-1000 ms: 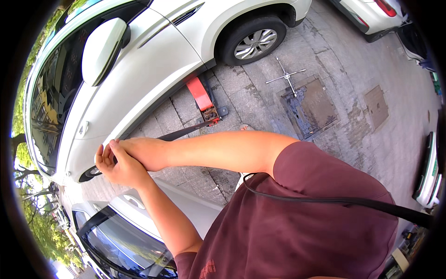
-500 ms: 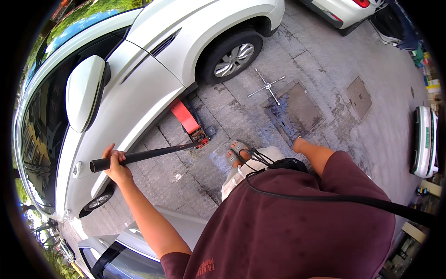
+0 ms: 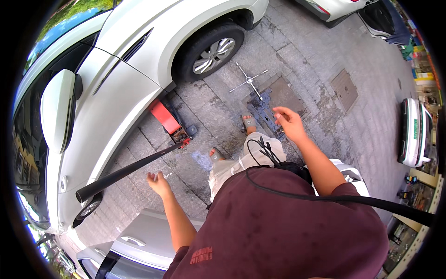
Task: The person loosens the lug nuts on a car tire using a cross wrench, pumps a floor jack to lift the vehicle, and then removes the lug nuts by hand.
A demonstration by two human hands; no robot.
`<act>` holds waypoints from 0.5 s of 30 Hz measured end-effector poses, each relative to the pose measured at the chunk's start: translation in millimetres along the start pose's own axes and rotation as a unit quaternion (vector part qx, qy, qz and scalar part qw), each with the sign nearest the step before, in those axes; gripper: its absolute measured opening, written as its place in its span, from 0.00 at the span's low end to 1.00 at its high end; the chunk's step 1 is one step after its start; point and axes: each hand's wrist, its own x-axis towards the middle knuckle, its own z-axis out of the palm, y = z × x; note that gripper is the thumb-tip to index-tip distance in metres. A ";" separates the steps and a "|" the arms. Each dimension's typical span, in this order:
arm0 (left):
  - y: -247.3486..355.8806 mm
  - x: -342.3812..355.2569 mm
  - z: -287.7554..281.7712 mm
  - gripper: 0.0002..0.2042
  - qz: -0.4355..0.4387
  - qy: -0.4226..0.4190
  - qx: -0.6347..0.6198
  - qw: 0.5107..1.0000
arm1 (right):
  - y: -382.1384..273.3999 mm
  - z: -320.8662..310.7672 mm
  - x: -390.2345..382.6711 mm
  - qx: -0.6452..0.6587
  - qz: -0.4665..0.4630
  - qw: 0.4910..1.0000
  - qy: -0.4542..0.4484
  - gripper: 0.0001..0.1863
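My left hand (image 3: 159, 184) hangs free below the long black jack handle (image 3: 130, 169), holding nothing, its fingers apart. That bar slants from the red floor jack (image 3: 165, 117), which sits partly under the side of a white car (image 3: 125, 88). Out to the right, my right hand (image 3: 289, 123) is raised over the paving, empty, with fingers loosely bent and apart. Beyond it a four-way lug wrench (image 3: 249, 81) lies on the ground, between the car's front wheel (image 3: 213, 55) and a metal cover (image 3: 284, 96).
A silver car (image 3: 139, 232) stands close on my lower left. Another white car (image 3: 332, 9) is at the top, and one more vehicle (image 3: 416, 132) is at the far right. A second ground cover (image 3: 344, 89) lies right of the wrench. Shelves with goods line the right edge.
My left hand has let go of the jack handle and moved right, away from it. My right hand has risen into view, and one foot has stepped forward toward the lug wrench.
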 end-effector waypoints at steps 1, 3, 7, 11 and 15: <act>-25.3 -17.4 9.7 0.21 -0.014 -0.082 0.058 0.995 | -29.6 1.1 14.6 0.016 -0.034 0.999 -0.008 0.14; -50.2 -59.3 36.9 0.16 -0.084 -0.209 0.078 0.971 | -73.3 -6.7 50.9 0.051 -0.077 0.995 -0.042 0.13; 0.7 -140.4 103.3 0.15 -0.044 -0.269 0.145 0.951 | -114.3 -27.1 128.1 0.034 -0.149 0.981 -0.119 0.13; 59.0 -164.5 204.1 0.14 -0.025 -0.270 0.139 0.952 | -139.2 -46.9 198.0 0.049 -0.265 0.945 -0.188 0.12; 169.9 -149.6 313.3 0.14 0.105 -0.278 0.118 0.948 | -166.3 -101.9 240.1 0.293 -0.379 0.872 -0.097 0.12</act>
